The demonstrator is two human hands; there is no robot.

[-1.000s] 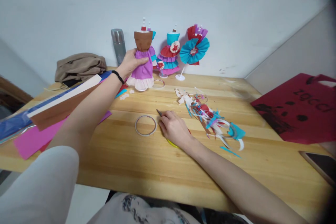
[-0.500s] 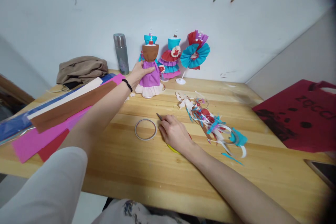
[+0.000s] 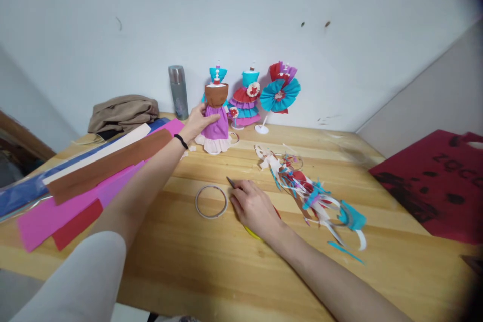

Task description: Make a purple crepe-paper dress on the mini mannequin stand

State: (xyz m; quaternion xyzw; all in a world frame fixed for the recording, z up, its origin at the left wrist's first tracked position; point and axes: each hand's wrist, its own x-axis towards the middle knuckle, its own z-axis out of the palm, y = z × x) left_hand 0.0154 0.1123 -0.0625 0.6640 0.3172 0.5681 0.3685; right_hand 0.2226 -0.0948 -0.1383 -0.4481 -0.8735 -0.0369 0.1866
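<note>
My left hand (image 3: 199, 121) is closed on the side of a small dress form (image 3: 218, 121) with a brown paper top, purple skirt and pale ruffled hem. It stands upright on the table. My right hand (image 3: 253, 206) rests on the wood, closed over scissors (image 3: 231, 181); their dark tip pokes out ahead of the fingers, and bits of yellow and red handle show beneath the palm. Just left of that hand lies a thin roll of tape (image 3: 211, 202). Behind the held form stand a form with a blue top (image 3: 219, 74) and a ruffled one (image 3: 247, 98).
A blue paper rosette on a white stand (image 3: 280, 95) is at the back. Paper scraps (image 3: 302, 186) lie right of centre. Coloured paper strips (image 3: 109, 168), brown cloth (image 3: 123, 113) and a grey flask (image 3: 178, 93) are on the left. A red bag (image 3: 433, 181) stands right.
The whole scene sits lower in the picture, as my head has tilted up a little. Both hands keep about the same place and hold.
</note>
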